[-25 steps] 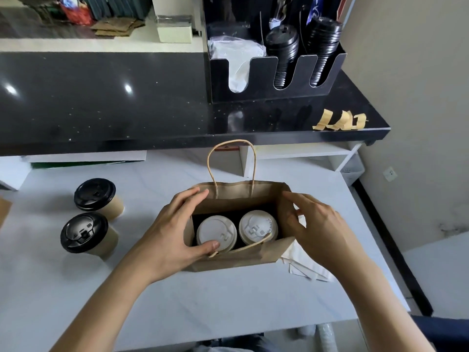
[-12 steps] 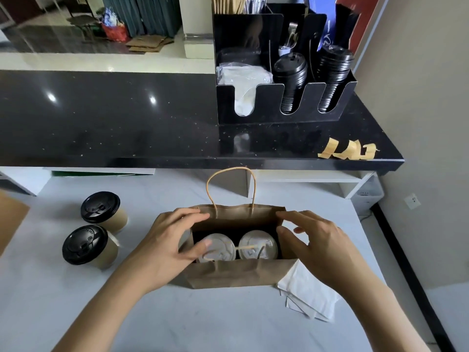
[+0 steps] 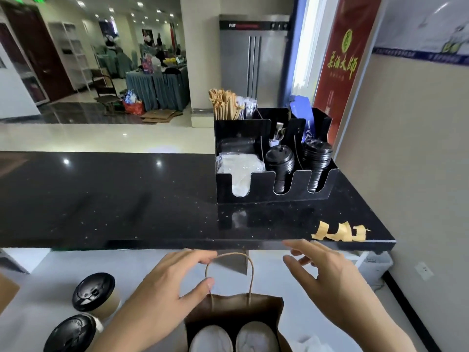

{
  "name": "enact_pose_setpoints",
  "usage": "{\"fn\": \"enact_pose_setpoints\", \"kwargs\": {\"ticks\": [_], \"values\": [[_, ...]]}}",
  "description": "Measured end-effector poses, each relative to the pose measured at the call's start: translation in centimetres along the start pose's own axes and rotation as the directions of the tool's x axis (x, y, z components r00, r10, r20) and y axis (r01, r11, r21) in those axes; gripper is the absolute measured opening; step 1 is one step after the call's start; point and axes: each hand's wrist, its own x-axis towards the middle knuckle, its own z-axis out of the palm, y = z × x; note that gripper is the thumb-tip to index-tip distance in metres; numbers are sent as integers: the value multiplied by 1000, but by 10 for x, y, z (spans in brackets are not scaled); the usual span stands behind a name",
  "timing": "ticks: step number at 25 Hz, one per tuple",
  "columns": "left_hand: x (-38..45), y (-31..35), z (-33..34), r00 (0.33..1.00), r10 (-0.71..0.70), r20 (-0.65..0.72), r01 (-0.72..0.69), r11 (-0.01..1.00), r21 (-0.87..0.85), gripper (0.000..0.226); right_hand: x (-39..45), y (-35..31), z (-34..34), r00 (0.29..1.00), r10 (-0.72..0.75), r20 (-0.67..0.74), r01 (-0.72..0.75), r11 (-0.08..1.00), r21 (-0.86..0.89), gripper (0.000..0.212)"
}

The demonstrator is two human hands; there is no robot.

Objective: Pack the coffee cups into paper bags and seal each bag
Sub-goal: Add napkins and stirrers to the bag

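Both hands are rising off the bag's rim. The left hand (image 3: 162, 290) is touching the rope handle (image 3: 229, 265) with a loose grip, fingers barely curled; the right hand (image 3: 335, 283) is reaching, open and empty, toward the tape strips (image 3: 340, 232), so sealing is likely next. The paper bag (image 3: 233, 318) is holding two white-lidded cups (image 3: 229, 337) on the table (image 3: 38, 288); two black-lidded cups (image 3: 83, 311) are waiting beside it.

Black counter (image 3: 152, 199) overhangs behind the bag (image 3: 236, 313); two cups (image 3: 94, 292) crowd left.
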Motion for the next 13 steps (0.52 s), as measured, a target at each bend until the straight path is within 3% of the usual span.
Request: {"fn": "enact_pose_setpoints", "kwargs": {"ticks": [5, 13], "values": [[45, 25, -20, 992, 118, -33, -118, 993, 1, 33, 37, -16, -29, 993, -72, -97, 73, 997, 9, 37], [124, 56, -45, 952, 276, -134, -253, 953, 164, 59, 113, -31, -71, 964, -137, -228, 154, 986, 60, 34]]}}
